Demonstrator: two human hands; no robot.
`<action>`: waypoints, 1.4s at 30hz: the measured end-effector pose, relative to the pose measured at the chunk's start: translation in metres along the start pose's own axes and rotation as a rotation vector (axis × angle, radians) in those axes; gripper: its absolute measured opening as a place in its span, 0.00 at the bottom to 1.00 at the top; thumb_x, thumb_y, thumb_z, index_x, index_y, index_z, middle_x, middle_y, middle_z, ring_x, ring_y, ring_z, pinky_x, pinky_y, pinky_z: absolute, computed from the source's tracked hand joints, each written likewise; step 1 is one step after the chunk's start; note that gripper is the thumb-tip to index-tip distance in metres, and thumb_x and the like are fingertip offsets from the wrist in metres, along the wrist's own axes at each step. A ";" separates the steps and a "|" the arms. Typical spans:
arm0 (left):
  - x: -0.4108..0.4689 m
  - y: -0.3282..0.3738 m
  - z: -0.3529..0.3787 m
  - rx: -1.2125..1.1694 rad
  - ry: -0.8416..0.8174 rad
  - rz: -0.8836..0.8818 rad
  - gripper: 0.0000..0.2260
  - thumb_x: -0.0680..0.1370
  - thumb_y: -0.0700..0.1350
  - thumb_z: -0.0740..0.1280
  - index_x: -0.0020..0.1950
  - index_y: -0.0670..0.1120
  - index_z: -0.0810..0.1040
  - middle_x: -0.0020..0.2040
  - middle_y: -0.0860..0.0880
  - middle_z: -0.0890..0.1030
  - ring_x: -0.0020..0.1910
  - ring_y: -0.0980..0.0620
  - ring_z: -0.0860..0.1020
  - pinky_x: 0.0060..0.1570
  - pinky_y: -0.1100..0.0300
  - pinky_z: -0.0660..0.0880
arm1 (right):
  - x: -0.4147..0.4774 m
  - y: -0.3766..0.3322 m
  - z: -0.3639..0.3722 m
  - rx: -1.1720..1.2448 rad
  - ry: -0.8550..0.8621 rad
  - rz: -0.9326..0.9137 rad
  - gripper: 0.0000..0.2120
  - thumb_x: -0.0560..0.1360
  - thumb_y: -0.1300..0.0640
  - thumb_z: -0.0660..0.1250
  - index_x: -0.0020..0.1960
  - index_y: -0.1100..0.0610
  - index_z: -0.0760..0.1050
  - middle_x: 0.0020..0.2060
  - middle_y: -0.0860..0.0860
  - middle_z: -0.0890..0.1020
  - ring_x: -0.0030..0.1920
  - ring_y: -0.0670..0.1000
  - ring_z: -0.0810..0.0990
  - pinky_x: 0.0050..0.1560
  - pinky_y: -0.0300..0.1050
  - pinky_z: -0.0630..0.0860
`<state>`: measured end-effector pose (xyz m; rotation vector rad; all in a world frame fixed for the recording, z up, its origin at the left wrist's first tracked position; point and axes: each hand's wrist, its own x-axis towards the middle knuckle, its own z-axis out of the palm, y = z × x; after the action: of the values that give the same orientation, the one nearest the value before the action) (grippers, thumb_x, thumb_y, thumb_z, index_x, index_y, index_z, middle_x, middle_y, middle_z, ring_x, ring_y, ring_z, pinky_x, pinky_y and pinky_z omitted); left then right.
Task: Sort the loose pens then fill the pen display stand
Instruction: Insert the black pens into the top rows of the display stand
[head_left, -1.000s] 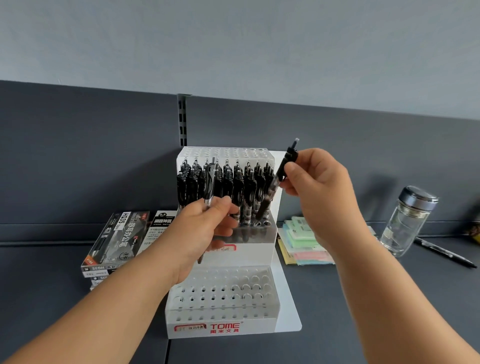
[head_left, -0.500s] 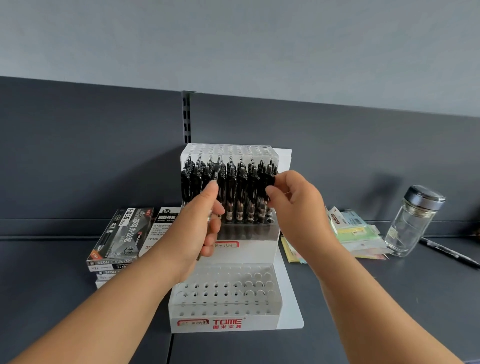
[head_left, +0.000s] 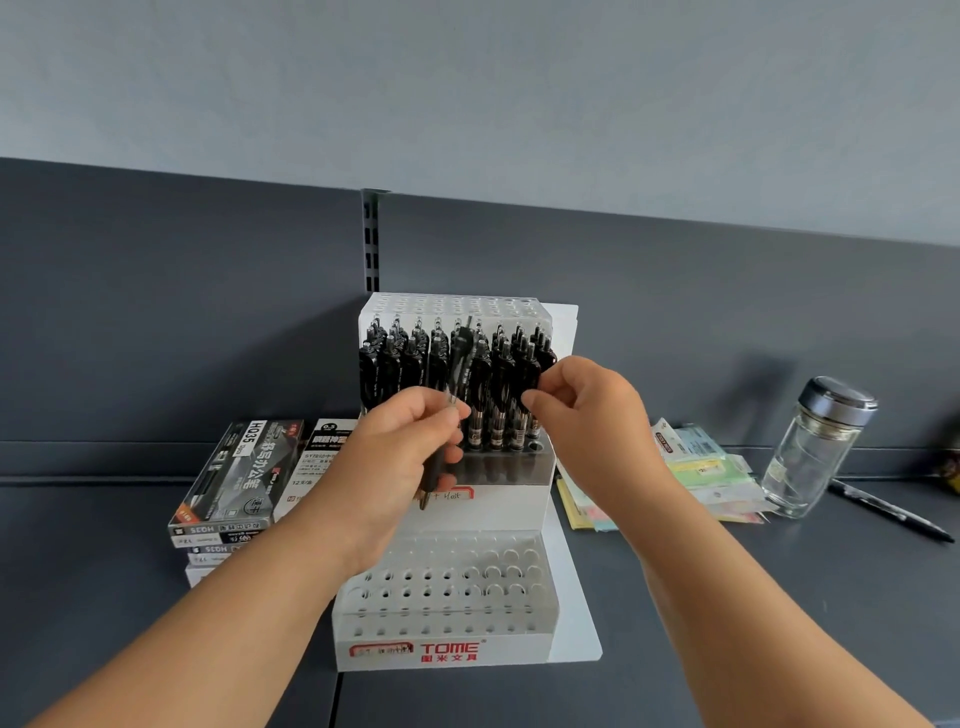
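Note:
A white tiered pen display stand (head_left: 519, 613) marked TOME stands in the middle of the dark shelf. Its middle tier is packed with black pens (head_left: 488, 384); the holes of the bottom and top tiers show no pens. My left hand (head_left: 410, 457) grips one black pen (head_left: 460, 358), held upright in front of the middle tier with its tip pointing down. My right hand (head_left: 587, 410) pinches the top of a pen (head_left: 543, 364) standing at the right end of the middle tier.
Stacked pen boxes (head_left: 234, 478) lie left of the stand. To its right are a pile of coloured sticky notes (head_left: 701, 478), a glass bottle (head_left: 815, 447) with a metal lid and one loose black pen (head_left: 893, 512). A dark back panel rises behind.
My right hand brought its pen down from the air into the right end of the middle tier. My left hand kept its pen and shifted slightly right and up.

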<state>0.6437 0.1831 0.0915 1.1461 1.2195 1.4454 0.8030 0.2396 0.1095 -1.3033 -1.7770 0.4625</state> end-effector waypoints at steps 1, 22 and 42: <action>-0.001 0.000 0.001 -0.006 -0.013 0.005 0.07 0.79 0.40 0.63 0.48 0.46 0.81 0.40 0.51 0.78 0.40 0.54 0.77 0.39 0.58 0.77 | -0.003 -0.001 -0.001 -0.009 0.055 -0.019 0.06 0.77 0.55 0.66 0.42 0.53 0.75 0.30 0.46 0.76 0.29 0.43 0.70 0.32 0.38 0.67; 0.000 -0.038 -0.002 1.298 0.026 0.703 0.15 0.69 0.45 0.75 0.55 0.47 0.81 0.47 0.53 0.77 0.48 0.50 0.76 0.48 0.60 0.71 | 0.003 -0.009 -0.030 0.310 0.183 -0.102 0.09 0.79 0.60 0.62 0.46 0.47 0.76 0.37 0.46 0.82 0.40 0.49 0.81 0.50 0.52 0.79; 0.004 -0.040 0.001 1.339 0.065 0.711 0.12 0.67 0.46 0.77 0.48 0.46 0.82 0.42 0.52 0.76 0.42 0.50 0.74 0.41 0.56 0.75 | -0.002 0.012 -0.002 0.106 0.071 -0.048 0.00 0.78 0.57 0.64 0.49 0.52 0.73 0.37 0.49 0.81 0.42 0.52 0.80 0.44 0.46 0.75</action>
<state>0.6464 0.1918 0.0520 2.6285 2.0201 0.9912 0.8119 0.2423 0.1018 -1.1869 -1.6980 0.4723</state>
